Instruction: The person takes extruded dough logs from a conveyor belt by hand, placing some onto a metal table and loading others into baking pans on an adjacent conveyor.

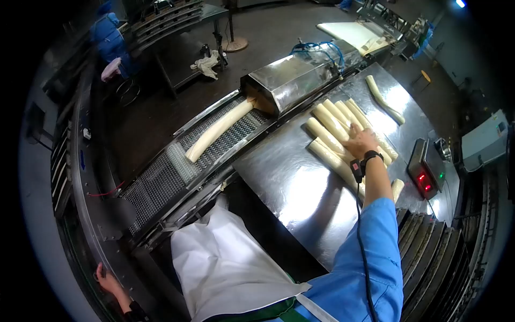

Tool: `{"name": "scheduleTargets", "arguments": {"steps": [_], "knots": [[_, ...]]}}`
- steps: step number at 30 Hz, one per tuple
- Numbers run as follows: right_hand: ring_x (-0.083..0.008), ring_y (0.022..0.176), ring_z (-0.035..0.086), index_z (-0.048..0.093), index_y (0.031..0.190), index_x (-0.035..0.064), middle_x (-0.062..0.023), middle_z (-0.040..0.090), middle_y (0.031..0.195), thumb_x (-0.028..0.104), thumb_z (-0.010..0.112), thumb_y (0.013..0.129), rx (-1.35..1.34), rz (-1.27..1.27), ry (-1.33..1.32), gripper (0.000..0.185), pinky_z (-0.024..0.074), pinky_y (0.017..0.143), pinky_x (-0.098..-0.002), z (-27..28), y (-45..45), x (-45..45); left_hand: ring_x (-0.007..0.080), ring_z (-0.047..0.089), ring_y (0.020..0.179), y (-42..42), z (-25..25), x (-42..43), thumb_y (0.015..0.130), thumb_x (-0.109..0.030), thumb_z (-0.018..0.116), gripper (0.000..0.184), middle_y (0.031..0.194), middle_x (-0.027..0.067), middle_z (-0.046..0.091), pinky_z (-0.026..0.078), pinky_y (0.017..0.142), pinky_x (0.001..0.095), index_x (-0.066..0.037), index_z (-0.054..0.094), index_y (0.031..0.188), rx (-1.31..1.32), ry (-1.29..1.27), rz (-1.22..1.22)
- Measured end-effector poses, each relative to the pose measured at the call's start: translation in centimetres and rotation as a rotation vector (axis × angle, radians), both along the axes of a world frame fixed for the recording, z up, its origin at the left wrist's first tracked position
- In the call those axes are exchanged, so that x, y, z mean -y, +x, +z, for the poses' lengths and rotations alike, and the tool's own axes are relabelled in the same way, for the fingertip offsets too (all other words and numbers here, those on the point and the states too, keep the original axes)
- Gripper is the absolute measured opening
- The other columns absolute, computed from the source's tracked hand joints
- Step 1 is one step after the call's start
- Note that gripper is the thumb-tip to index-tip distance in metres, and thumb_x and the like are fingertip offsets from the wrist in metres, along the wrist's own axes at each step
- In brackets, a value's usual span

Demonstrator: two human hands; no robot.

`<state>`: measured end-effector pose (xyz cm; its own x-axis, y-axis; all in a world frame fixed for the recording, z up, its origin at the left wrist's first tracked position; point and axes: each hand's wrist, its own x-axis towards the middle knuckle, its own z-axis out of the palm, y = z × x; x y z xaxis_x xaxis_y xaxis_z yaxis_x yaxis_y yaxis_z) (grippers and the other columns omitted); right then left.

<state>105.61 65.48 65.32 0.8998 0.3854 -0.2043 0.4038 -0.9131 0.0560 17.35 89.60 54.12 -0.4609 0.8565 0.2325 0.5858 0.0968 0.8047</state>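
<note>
Several pale dough rolls (333,122) lie side by side on the metal table (279,185). My right hand (360,141) rests palm down across them with its fingers spread, so it is open; the hand and wrist cover parts of the rolls. Far off at the lower left, my left hand (109,281) is beside the edge of a long metal rail (90,225). Its fingers are curled together, and what they hold is too small to make out. Another long roll (221,130) lies on the mesh conveyor (161,180), one end at the opening of a metal housing (300,80).
One curved roll (383,101) lies apart at the table's far side. A scale with red digits (425,177) stands at the right, near stacked trays (429,241). A white cloth (220,257) is in front of my body. A person in blue (110,37) is at the upper left.
</note>
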Motion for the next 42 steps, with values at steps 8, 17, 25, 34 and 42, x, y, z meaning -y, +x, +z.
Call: {"name": "scheduleTargets", "arguments": {"steps": [8,17,25,34,42], "knots": [[-0.0427,0.121,0.04,0.046,0.13,0.0154,-0.0258,0.041,0.127,0.046,0.066,0.072,0.026,0.152,0.002,0.069,0.0389,0.097,-0.0554,-4.1,-3.2,1.7,0.0226,0.057,0.11,23.3,2.6,-5.1,0.072,0.007,0.057,0.039,0.114,0.0113,0.063,0.039,0.099,0.0322,0.0,0.061,0.11,0.15,-0.03,-0.534],[-0.0442,0.136,0.019,0.038,0.141,0.0222,-0.0194,0.025,0.149,0.056,0.071,0.065,-0.005,0.223,0.132,0.089,0.0304,0.104,-0.0555,-4.4,-16.5,8.3,0.0368,0.056,0.106,43.7,0.9,-9.0,0.076,-0.012,0.064,0.044,0.112,0.0205,0.06,0.045,0.092,0.0419,-0.004,0.056,0.118,-0.36,-0.058,-1.095],[-0.0417,0.134,0.026,0.044,0.132,0.0052,-0.0265,0.032,0.142,0.048,0.078,0.062,0.329,0.117,0.343,0.088,0.0242,0.107,-0.0563,-7.0,-21.4,10.8,0.0373,0.058,0.103,47.7,1.2,-8.1,0.078,-0.015,0.065,0.044,0.108,0.0209,0.06,0.046,0.09,0.0444,-0.004,0.054,0.119,-0.608,-0.091,-1.038],[-0.0361,0.125,0.038,0.047,0.126,0.0047,-0.0205,0.043,0.133,0.029,0.081,0.067,-0.15,0.678,0.989,0.072,0.0302,0.107,-0.0429,-2.0,-20.3,-0.6,0.0346,0.063,0.088,50.6,9.5,-0.5,0.066,-0.023,0.068,0.036,0.093,0.0197,0.065,0.049,0.078,0.0411,0.0,0.065,0.094,-0.309,-0.116,-1.476],[-0.0171,0.087,0.061,0.064,0.097,0.0023,-0.0075,0.066,0.092,0.006,0.08,0.06,-0.749,0.463,1.114,0.041,0.0465,0.08,-0.0287,4.7,-15.6,-0.8,0.0266,0.06,0.096,57.3,16.0,6.9,0.072,-0.013,0.075,0.05,0.106,0.0112,0.06,0.048,0.086,0.0354,-0.002,0.057,0.118,0.177,-0.084,-1.783]]}}
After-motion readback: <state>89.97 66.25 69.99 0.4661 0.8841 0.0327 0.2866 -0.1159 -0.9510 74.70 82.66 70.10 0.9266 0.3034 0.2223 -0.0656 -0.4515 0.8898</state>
